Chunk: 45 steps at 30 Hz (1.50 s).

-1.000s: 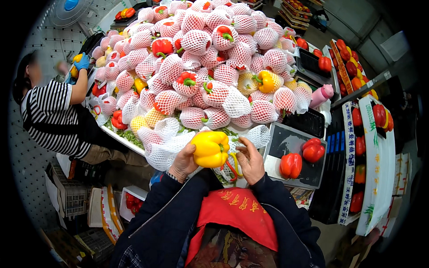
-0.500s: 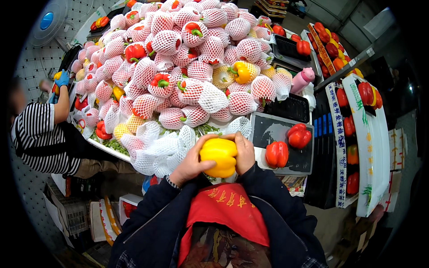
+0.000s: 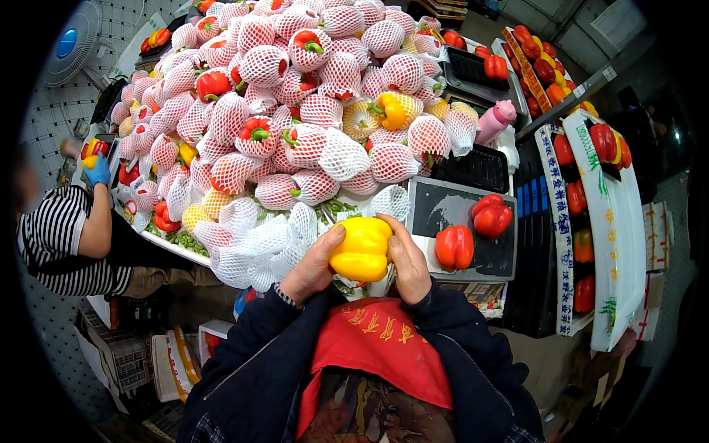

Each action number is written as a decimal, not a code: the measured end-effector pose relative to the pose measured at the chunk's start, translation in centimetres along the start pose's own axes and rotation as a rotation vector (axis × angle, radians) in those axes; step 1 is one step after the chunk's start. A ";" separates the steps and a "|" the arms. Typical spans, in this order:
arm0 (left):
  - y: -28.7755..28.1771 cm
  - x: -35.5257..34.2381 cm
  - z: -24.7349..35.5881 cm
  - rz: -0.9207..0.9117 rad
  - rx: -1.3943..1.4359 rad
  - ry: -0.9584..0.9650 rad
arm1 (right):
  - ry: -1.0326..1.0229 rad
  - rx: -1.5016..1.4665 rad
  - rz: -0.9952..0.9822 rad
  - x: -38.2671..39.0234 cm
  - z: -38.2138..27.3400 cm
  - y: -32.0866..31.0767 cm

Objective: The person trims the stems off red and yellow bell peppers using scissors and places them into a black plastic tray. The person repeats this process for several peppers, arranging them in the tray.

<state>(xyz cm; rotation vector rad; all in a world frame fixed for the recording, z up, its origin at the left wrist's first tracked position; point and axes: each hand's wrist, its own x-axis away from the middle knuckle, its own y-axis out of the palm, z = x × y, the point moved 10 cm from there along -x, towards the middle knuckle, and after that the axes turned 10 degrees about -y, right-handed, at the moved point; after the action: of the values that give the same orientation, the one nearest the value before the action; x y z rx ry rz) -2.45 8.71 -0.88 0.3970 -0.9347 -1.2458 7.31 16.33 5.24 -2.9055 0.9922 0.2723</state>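
Observation:
A yellow bell pepper (image 3: 360, 249) is held between my two hands in front of my red apron, with no foam net on it. My left hand (image 3: 314, 266) grips its left side, thumb on top. My right hand (image 3: 408, 258) closes on its right side, the fingers reaching over the upper edge. Just to the right, a red bell pepper (image 3: 453, 247) and a second red bell pepper (image 3: 492, 215) lie on a dark flat tray (image 3: 421, 207). Loose white foam nets (image 3: 269, 251) are heaped beyond my left hand.
A large pile of net-wrapped peppers (image 3: 325, 148) covers the table ahead. A pink bottle (image 3: 496, 122) and a black tray (image 3: 473, 168) stand at the right. Boxes of peppers (image 3: 583, 247) line the far right. At the left, a person in a striped shirt (image 3: 63, 236) handles peppers with a blue glove.
The yellow pepper has been turned in my hands, and my left thumb has shifted to its top. The co-worker's gloved hand has moved down and toward the near side.

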 end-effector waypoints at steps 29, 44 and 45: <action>0.3 0.8 1.0 0.190 -0.564 0.229 | 0.091 -0.025 0.117 -0.1 3.0 -1.4; 9.2 3.8 5.5 0.220 -1.303 0.924 | 0.426 -1.213 0.285 1.5 5.7 -0.6; 9.5 3.6 5.2 0.199 -1.315 0.902 | 0.431 -1.202 0.309 1.6 6.0 -0.8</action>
<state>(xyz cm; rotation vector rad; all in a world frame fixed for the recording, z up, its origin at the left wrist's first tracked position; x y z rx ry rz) -0.48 9.52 10.30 -0.2082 0.6478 -1.0705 8.17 16.66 -0.91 -3.9476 1.8630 0.3499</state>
